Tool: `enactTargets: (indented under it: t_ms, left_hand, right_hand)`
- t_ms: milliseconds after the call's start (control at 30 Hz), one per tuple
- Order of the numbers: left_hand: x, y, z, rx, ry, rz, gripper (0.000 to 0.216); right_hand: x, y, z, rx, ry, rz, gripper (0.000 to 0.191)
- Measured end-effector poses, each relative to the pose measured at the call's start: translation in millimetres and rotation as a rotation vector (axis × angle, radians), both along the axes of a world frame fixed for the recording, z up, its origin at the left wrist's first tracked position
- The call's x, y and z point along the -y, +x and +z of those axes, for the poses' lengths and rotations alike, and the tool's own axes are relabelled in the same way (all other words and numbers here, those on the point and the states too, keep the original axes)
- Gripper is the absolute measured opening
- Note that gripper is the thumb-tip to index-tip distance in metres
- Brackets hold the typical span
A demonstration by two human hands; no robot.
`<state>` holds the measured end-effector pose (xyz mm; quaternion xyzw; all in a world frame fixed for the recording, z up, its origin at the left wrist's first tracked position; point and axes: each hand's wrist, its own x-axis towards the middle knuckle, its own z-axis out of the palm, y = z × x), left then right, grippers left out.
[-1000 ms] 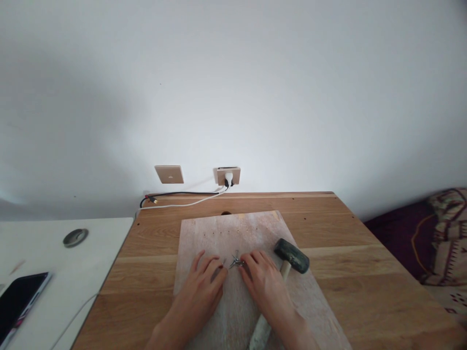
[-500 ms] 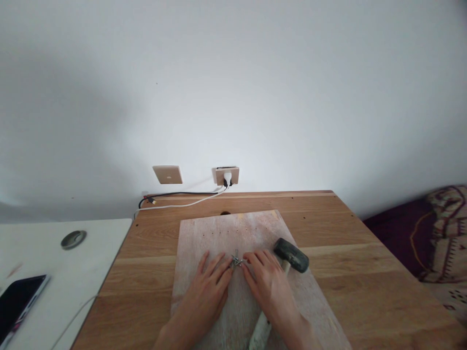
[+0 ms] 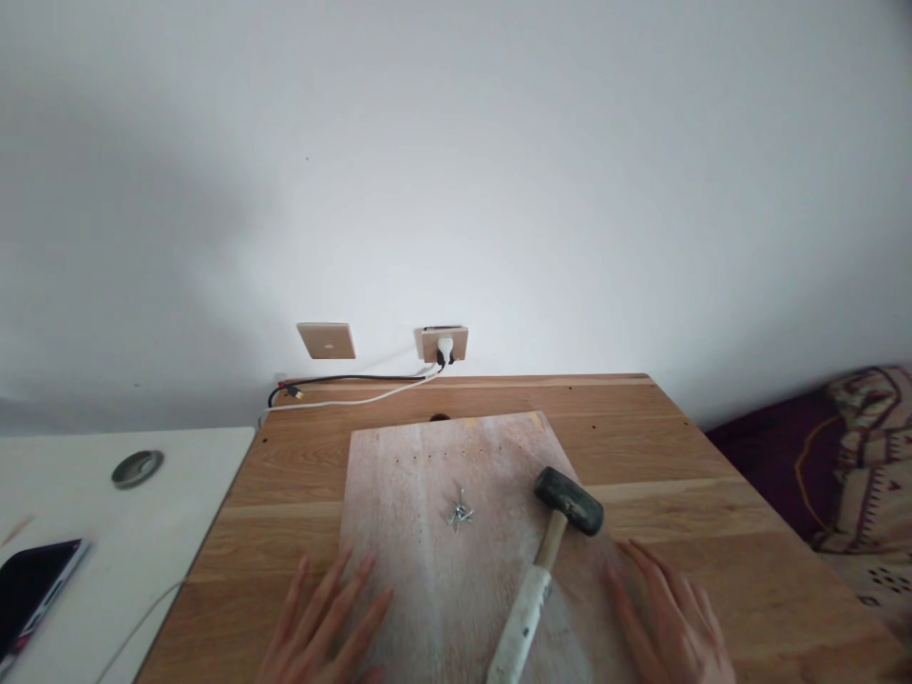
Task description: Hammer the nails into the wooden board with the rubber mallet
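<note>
A small heap of silvery screws or nails (image 3: 460,513) lies on the pale wooden board (image 3: 427,579); which of the two they are is too small to tell. A row of small holes or dots crosses the board's far part. To the right of the heap rests a mallet (image 3: 523,608) with a black head and a handle partly white. My left hand (image 3: 324,627), fingers spread, is over the board's left edge and holds nothing. Beyond the board's right edge is my right hand (image 3: 670,617), empty with its fingers stretched, slightly blurred.
The board lies on a wooden table (image 3: 655,475) against a white wall. Cables (image 3: 356,402) run along the back edge to a plug in the wall socket (image 3: 456,345). At left, a white surface (image 3: 192,475) bears a phone-like device (image 3: 35,589). Patterned fabric (image 3: 862,475) is at right.
Both hands have left the heap of small metal pieces and drawn apart toward me, left hand to the left, right hand to the right. The heap and mallet stay in place.
</note>
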<state>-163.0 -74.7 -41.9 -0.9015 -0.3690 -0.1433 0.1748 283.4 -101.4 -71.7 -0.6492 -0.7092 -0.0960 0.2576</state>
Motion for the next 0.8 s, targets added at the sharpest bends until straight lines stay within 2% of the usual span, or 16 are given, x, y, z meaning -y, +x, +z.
enactTargets:
  t_ms: [167, 333, 433, 533, 667, 800]
  left_hand:
    - [12, 4, -5.7, -0.058, 0.038, -0.05, 0.045]
    - [13, -3, -4.9, -0.069, 0.016, 0.025, 0.041]
    - [15, -13, -3.8, -0.081, 0.002, 0.084, 0.04]
    - [19, -31, -5.9, -0.089, -0.004, 0.126, 0.042]
    - [25, -67, -14.2, -0.049, -0.052, 0.24, 0.045]
    - [33, -102, -23.6, 0.065, -0.17, 0.418, 0.044]
  right_hand:
    - [9, 5, -15.0, -0.001, -0.111, 0.053, 0.036]
    - [3, -14, -18.7, -0.069, 0.005, -0.044, 0.032]
    - [1, -22, -17.3, -0.068, -0.031, 0.028, 0.032]
    - [-2, -32, -11.8, -0.081, -0.068, 0.179, 0.029]
    - [-8, -59, -5.9, -0.141, -0.071, 0.25, 0.026]
    - [-8, -92, -10.3, -0.178, -0.129, 0.313, 0.032]
